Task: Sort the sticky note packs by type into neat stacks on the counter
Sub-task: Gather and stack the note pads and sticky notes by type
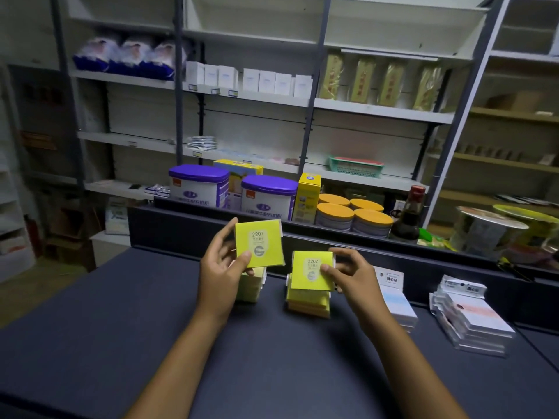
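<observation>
Left grip (225, 267): I pinch a yellow pack (259, 244), raised above the left stack (251, 287).
Right grip (348, 272): holds another pack (312, 270) atop the middle stack (308, 300) (label "2207").
Desk (121, 313): white packs (472, 319) far right.

Illumination is dim and even, with a cool cast; no lamp is in view. The white shelving (302, 101) behind the counter (90, 313) is the brightest zone, and brightness falls off toward the corners, darkest at lower left of the counter. The dark counter surface shows no glare and only faint, soft shadows under the forearms. The yellow sticky note packs (258, 243) render sharp enough for the printed "2207" to be read. Goods on the shelving are soft and their labels illegible. Wide-angle distortion bows the shelving uprights outward, strongest at the frame edges. The purple-lidded tubs (198, 184) carry a mild sheen.
</observation>
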Demonstrator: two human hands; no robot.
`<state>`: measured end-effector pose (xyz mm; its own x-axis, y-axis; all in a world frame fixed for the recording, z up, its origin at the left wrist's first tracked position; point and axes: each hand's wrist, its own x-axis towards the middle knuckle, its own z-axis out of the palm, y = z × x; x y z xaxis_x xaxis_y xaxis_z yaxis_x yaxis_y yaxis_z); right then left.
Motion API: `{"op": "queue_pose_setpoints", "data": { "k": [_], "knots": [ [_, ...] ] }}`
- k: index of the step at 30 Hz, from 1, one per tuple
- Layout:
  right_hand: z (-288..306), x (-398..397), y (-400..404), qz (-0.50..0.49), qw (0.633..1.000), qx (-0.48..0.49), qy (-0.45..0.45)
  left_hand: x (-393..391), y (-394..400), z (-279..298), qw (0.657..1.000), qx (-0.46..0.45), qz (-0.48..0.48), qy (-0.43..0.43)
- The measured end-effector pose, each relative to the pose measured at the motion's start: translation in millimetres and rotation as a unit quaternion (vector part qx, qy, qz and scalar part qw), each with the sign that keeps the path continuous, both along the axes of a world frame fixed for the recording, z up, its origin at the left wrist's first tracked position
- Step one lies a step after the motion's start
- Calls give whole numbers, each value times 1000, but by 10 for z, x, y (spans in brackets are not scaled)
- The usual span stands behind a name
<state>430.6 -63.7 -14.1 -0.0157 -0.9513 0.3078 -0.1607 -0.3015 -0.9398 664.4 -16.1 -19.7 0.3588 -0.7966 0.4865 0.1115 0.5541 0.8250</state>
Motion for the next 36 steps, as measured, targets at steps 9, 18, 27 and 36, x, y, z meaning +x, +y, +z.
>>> {"op": "queue_pose_setpoints", "data": {
  "k": [9, 18, 27, 36],
  "knots": [
    [-145, -33, -33, -70, 979, 0, 189, -58, -5, -21, 1000, 5, -10, -18],
    [-221, 20, -56, -81, 939, 9, 335, -99, 14, -19, 999, 14, -9, -32],
    [10, -263, 40, -157, 852, -148, 478, -318, -35, 56, 995, 45, -20, -82],
    [-6, -511, -11, -181, 799, -111, 563, -749, -317, 95, 957, 146, 17, -249]
  ]
}}
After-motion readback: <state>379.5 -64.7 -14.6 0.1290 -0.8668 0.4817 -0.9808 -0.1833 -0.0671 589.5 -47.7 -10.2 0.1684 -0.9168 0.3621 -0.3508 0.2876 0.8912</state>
